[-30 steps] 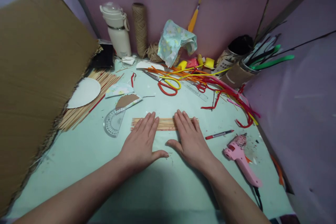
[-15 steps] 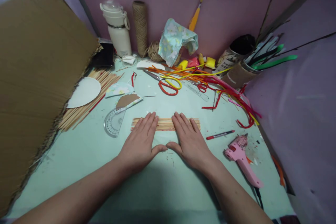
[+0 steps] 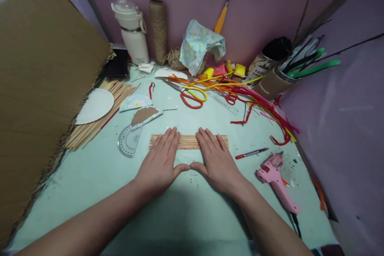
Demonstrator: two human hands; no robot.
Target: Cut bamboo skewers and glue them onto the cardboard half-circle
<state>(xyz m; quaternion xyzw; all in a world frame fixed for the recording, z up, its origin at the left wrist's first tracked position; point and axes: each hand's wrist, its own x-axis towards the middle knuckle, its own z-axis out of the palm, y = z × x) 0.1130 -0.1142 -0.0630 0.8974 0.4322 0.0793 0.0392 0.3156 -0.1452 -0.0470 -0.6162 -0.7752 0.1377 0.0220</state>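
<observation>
A row of thin wooden sticks (image 3: 188, 142) lies side by side on the pale green table (image 3: 186, 216), running left to right. My left hand (image 3: 160, 160) rests flat over the left part of the row, fingers stretched out. Over the right part lies my right hand (image 3: 217, 162), also flat with its fingers extended. The two thumbs meet, or nearly meet, just below the row. Parts of the sticks are hidden beneath the fingers. To the left of the row sits a clear protractor (image 3: 129, 141); a red pen (image 3: 251, 153) is on the right.
A pink glue gun (image 3: 279, 186) with a cord lies at right. Large cardboard (image 3: 45, 88) stands on the left beside more sticks (image 3: 93, 132). Behind are scissors (image 3: 192, 99), pipe cleaners (image 3: 255, 94), a white bottle (image 3: 133, 36), a twine roll (image 3: 159, 32) and tool cans (image 3: 273, 84).
Both hands stay flat on the sticks in the same place. The view has shifted very slightly; nothing else has visibly moved.
</observation>
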